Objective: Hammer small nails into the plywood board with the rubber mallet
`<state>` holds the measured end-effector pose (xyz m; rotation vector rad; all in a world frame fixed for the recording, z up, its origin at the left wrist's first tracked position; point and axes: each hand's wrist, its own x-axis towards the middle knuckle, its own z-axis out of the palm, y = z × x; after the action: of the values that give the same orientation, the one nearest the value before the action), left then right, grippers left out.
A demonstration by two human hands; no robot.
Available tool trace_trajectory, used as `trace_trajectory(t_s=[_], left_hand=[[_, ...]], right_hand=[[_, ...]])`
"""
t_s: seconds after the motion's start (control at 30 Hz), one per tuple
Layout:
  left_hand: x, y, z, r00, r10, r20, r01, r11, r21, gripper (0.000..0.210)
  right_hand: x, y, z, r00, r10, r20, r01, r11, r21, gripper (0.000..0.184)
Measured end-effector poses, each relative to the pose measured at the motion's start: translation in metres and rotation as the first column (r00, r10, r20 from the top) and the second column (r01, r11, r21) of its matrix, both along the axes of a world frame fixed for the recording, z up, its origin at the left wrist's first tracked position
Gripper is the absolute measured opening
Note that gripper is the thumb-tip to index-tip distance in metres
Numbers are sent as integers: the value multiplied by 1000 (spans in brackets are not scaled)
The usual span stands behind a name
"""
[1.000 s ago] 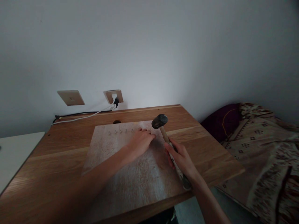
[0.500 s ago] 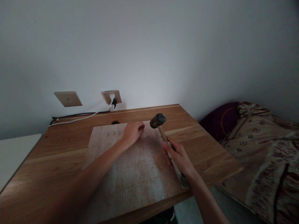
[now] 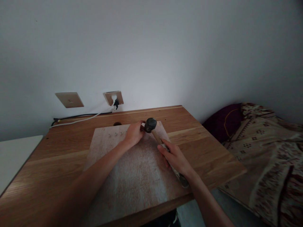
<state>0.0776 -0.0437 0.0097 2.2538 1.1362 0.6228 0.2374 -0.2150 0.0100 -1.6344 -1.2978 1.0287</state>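
In my right hand (image 3: 174, 156) is a hammer (image 3: 157, 136) with a dark, rounded head and a worn wooden handle, which slants up and to the left over the board. Its head is right beside the fingertips of my left hand (image 3: 134, 134). Those fingers are curled in a pinch near the board's far edge, and what is between them is hidden. Beneath both hands lies a pale, scuffed wooden board (image 3: 132, 176). Several small nail-like pieces stand up from it left of my left hand, one of them a small nail (image 3: 115, 133).
The board rests on a wooden table (image 3: 201, 151) against the wall. A round hole (image 3: 116, 124) shows behind the board. Cables (image 3: 81, 120) run along the back to a wall socket (image 3: 113, 98). A white panel (image 3: 19, 154) is at left, a bed (image 3: 260, 157) at right.
The hammer head has moved left, from right of my left hand to beside its fingertips. My right hand has shifted left with it, while my left hand stays nearly in place.
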Motion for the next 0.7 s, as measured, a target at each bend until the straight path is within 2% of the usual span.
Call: trace_trajectory(t_s=[0.17,0.37,0.43,0.57,0.63,0.7], left_hand=[[0,2,-5,1000,-9,29,9,1000,1,47],[-4,3,-4,999,-40,-16,41,998,41,52],[-8,-1,0,996,-53,-67,59,994,92,54],[-13,-21,8,976,1,-219,65,954,294,46],[-10,-35,12,947,-16,-322,139,921,363,42],[-3,-48,15,899,-94,-427,277,879,389,34]], right_hand=[[-1,0,2,999,-31,42,31,1000,5,38],[-3,2,8,996,14,92,-15,1000,2,39],[-2,2,5,997,12,80,-12,1000,-2,41],[1,0,0,999,-53,2,53,999,-1,44],[3,-1,2,992,-119,-47,120,992,30,43],[6,-3,7,983,-166,-83,170,984,49,41]])
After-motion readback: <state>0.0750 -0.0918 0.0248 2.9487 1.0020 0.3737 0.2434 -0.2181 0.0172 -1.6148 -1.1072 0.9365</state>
